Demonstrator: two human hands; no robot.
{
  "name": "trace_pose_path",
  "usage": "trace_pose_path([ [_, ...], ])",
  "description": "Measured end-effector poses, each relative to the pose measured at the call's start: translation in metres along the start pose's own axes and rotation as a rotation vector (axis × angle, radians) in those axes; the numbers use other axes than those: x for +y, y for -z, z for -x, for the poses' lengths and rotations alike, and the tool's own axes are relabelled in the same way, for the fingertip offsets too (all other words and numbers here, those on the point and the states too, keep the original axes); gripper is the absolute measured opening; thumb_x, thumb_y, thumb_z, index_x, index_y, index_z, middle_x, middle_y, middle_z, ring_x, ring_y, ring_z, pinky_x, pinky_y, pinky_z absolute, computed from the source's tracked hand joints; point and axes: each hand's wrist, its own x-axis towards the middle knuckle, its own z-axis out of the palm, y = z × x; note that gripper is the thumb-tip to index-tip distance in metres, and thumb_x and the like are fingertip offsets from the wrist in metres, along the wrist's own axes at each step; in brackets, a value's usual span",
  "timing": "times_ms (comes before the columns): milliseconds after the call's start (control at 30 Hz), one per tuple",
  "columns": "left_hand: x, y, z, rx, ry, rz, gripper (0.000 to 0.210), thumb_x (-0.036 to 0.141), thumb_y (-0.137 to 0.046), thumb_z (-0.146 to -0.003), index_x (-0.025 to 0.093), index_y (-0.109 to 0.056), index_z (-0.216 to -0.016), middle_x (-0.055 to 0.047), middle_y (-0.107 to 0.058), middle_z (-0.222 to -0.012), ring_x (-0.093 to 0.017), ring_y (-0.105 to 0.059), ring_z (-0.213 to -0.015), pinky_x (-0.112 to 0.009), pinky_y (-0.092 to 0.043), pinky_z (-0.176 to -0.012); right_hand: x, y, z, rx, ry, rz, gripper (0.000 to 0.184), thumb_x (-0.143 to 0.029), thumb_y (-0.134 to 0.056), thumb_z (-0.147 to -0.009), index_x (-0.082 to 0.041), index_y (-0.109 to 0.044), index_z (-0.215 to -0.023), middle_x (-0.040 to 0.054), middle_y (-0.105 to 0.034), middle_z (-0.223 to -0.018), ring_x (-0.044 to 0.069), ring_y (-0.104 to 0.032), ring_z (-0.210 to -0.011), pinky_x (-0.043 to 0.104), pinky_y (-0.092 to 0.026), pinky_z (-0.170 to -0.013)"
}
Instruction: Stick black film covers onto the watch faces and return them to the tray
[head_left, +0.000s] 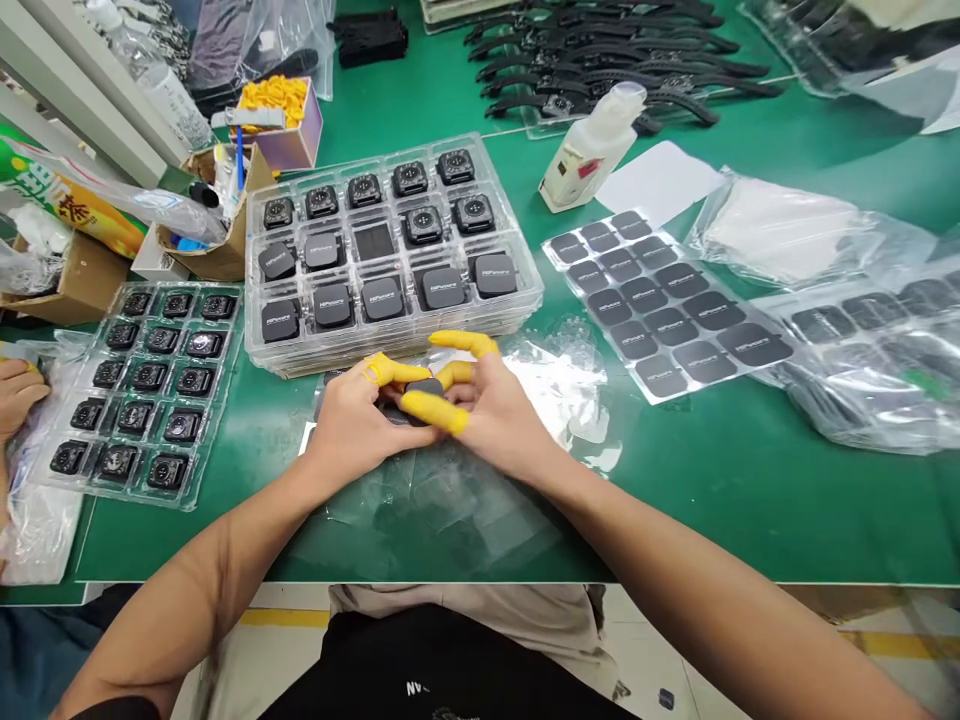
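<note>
My left hand (351, 418) and my right hand (501, 420) meet over the table's front middle, both closed around a dark smartwatch body (425, 388). Yellow finger cots cover several fingertips. Most of the watch is hidden by the fingers. Just beyond my hands stands a stack of clear plastic trays (397, 335). Its top tray holds several watch bodies, some with sensor backs up, others covered by dark printed film. Clear film scraps (577, 385) lie under and beside my right hand. Farther right is a sheet of dark printed stickers (667, 310).
At left lies another tray of watch bodies (150, 375), near another person's hand (19, 395). A white squeeze bottle (589, 150) stands behind the stickers. Black straps (600, 60) lie at the back. A box of yellow finger cots (281, 120) and plastic bags (787, 225) flank the trays.
</note>
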Motion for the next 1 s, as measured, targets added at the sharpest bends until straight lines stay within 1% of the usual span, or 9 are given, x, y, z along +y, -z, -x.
trace_pose_path([
  [67,0.006,0.003,0.004,0.001,0.035,0.028,0.045,0.045,-0.097,-0.06,0.023,-0.076,-0.094,-0.001,-0.073,-0.085,-0.019,-0.066,-0.077,-0.034,-0.058,-0.074,0.001,0.001,-0.001,0.008,-0.004,-0.001,0.063,-0.053,-0.083,-0.081,-0.027,-0.054,-0.13,-0.0066,-0.067,-0.071,0.015,-0.065,-0.059,0.026,-0.05,-0.053],
  [200,0.033,0.023,-0.002,0.083,0.153,0.116,0.057,0.047,-0.098,-0.062,0.023,-0.075,-0.107,0.0,-0.07,-0.077,-0.015,-0.06,-0.062,-0.031,-0.054,-0.06,-0.001,0.006,-0.003,0.181,-0.045,-0.088,0.036,-0.056,-0.061,-0.098,-0.027,-0.057,-0.119,-0.0052,-0.068,-0.07,0.015,-0.063,-0.051,0.029,-0.052,-0.05],
  [267,0.045,0.04,-0.025,0.167,0.057,-0.005,0.06,0.052,-0.096,-0.064,0.024,-0.077,-0.113,-0.003,-0.072,-0.087,-0.017,-0.062,-0.068,-0.032,-0.055,-0.063,-0.003,0.007,-0.002,0.173,-0.023,-0.067,0.029,-0.054,-0.063,-0.098,-0.029,-0.061,-0.112,-0.0049,-0.069,-0.07,0.015,-0.061,-0.052,0.028,-0.05,-0.048],
  [333,0.051,0.06,-0.064,0.206,-0.116,-0.238,0.064,0.06,-0.093,-0.065,0.024,-0.079,-0.116,-0.008,-0.072,-0.108,-0.023,-0.066,-0.089,-0.037,-0.058,-0.079,-0.005,0.006,0.0,0.092,0.015,-0.005,0.023,-0.05,-0.064,-0.098,-0.029,-0.065,-0.107,-0.004,-0.071,-0.072,0.015,-0.062,-0.055,0.027,-0.049,-0.05],
  [400,0.05,0.08,-0.109,0.153,-0.173,-0.461,0.064,0.061,-0.091,-0.065,0.022,-0.08,-0.115,-0.011,-0.07,-0.119,-0.031,-0.061,-0.116,-0.043,-0.053,-0.1,-0.007,0.003,0.004,0.002,0.083,0.079,0.02,-0.047,-0.062,-0.1,-0.029,-0.069,-0.104,-0.0023,-0.075,-0.076,0.017,-0.067,-0.063,0.029,-0.052,-0.057],
  [533,0.042,0.101,-0.163,-0.121,0.023,-0.715,0.061,0.06,-0.089,-0.067,0.026,-0.082,-0.118,-0.011,-0.07,-0.113,-0.036,-0.057,-0.121,-0.047,-0.044,-0.111,-0.008,0.0,0.006,-0.061,0.172,0.181,0.022,-0.045,-0.065,-0.097,-0.024,-0.073,-0.096,0.0006,-0.078,-0.075,0.018,-0.071,-0.067,0.031,-0.054,-0.063],
  [700,0.059,0.071,-0.167,0.029,-0.092,-0.874,0.048,0.061,-0.068,-0.092,0.027,-0.081,-0.124,-0.015,-0.062,-0.128,-0.037,-0.051,-0.129,-0.049,-0.039,-0.113,-0.001,0.001,0.001,-0.061,0.112,0.179,0.024,-0.043,-0.063,-0.094,-0.023,-0.074,-0.1,0.0021,-0.078,-0.075,0.018,-0.071,-0.067,0.03,-0.053,-0.061],
  [867,0.085,0.039,-0.186,-0.209,-0.014,-1.041,0.058,0.046,-0.084,-0.082,0.014,-0.075,-0.13,-0.023,-0.052,-0.147,-0.043,-0.044,-0.141,-0.051,-0.039,-0.116,0.003,-0.002,0.003,-0.052,0.065,0.139,0.031,-0.047,-0.063,-0.091,-0.022,-0.073,-0.105,0.0043,-0.077,-0.077,0.018,-0.066,-0.064,0.032,-0.051,-0.059],
  [1000,0.093,0.042,-0.172,-0.164,0.018,-0.983,0.048,0.035,-0.079,-0.087,0.008,-0.07,-0.126,-0.025,-0.06,-0.139,-0.041,-0.054,-0.135,-0.045,-0.046,-0.109,-0.003,0.003,0.002,0.091,0.095,0.015,0.037,-0.054,-0.07,-0.086,-0.021,-0.071,-0.105,0.0023,-0.074,-0.076,0.014,-0.057,-0.056,0.03,-0.049,-0.056],
])
